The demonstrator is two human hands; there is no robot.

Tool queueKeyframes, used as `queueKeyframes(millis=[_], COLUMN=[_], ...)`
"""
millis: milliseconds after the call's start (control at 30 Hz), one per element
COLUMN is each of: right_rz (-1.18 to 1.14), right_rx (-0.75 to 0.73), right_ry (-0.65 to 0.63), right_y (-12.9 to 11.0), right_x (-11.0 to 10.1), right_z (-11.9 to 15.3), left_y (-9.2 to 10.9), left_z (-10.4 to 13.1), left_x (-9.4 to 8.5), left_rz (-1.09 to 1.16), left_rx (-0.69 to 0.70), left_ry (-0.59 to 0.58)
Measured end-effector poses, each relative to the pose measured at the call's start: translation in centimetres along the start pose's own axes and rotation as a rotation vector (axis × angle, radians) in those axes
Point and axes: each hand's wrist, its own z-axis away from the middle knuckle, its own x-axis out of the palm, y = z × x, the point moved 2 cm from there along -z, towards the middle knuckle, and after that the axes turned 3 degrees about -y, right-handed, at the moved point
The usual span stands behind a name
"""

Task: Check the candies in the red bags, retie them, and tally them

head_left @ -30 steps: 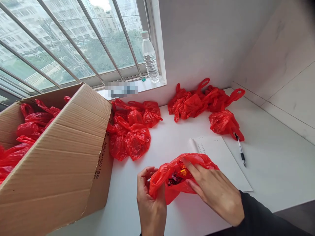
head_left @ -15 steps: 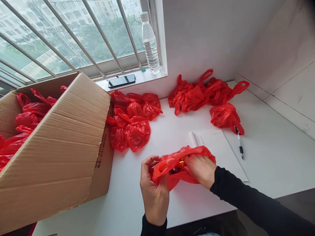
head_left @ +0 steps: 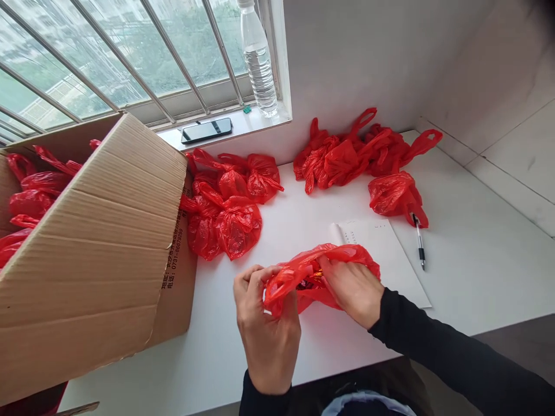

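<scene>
A red plastic bag (head_left: 303, 260) is held above the white table with its mouth spread wide. My left hand (head_left: 269, 323) is closed on the bag's left rim, near a handle loop. My right hand (head_left: 353, 289) reaches into the mouth from the right; its fingertips are hidden inside, so I cannot tell whether they grip anything. Between the hands, small shiny wrapped pieces (head_left: 309, 282), dark and yellow-orange, show inside the bag. Beneath and behind it lies an open paper pad (head_left: 381, 248) with its top sheet curled over.
At left stands a large open cardboard box (head_left: 99, 242) with red bags inside. Tied red bags (head_left: 238, 225) sit beside it, and more red bags (head_left: 342, 156) line the wall. A pen (head_left: 420, 245) lies at right. A phone (head_left: 207, 131) and water bottle (head_left: 260, 69) occupy the sill.
The view has tilted down slightly, so the surroundings sit higher. My left hand has shifted a little left with the bag's rim. My right hand stays inside the bag.
</scene>
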Motion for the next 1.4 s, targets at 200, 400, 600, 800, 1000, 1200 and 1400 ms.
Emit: queueKeyframes(millis=[200, 400, 600, 800, 1000, 1200, 1400], right_rz=[0.041, -0.005, -0.028, -0.028, 0.002, -0.004, -0.11], right_rx=[0.005, -0.152, -0.101, 0.007, -0.086, -0.165, -0.213], right_ry=[-0.057, -0.017, 0.006, 0.096, 0.072, 0.103, 0.148], right_y=[-0.1, -1.6, -1.9, -1.0, -1.8, -3.0, -2.2], right_x=[0.1, 0.8, 1.4, 1.0, 1.4, 1.6, 0.8], right_z=[-0.3, -2.4, -3.4, -3.1, -3.7, -5.0, -4.4], left_y=[-1.3, -1.7, -3.1, -3.2, -2.9, -4.1, -4.6], left_z=[0.7, 0.9, 1.2, 0.8, 0.1, 0.3, 0.6], left_x=[-1.1, -0.5, -0.7, -0.3, 0.5, 0.7, 0.5], left_rz=[-0.074, 0.209, 0.457, 0.666, 0.568, 0.568, 0.616], left_rx=[-0.052, -0.321, -0.417, -0.604, -0.506, -0.532, -0.573], left_ry=[-0.007, -0.086, -0.063, -0.045, -0.076, 0.013, 0.13])
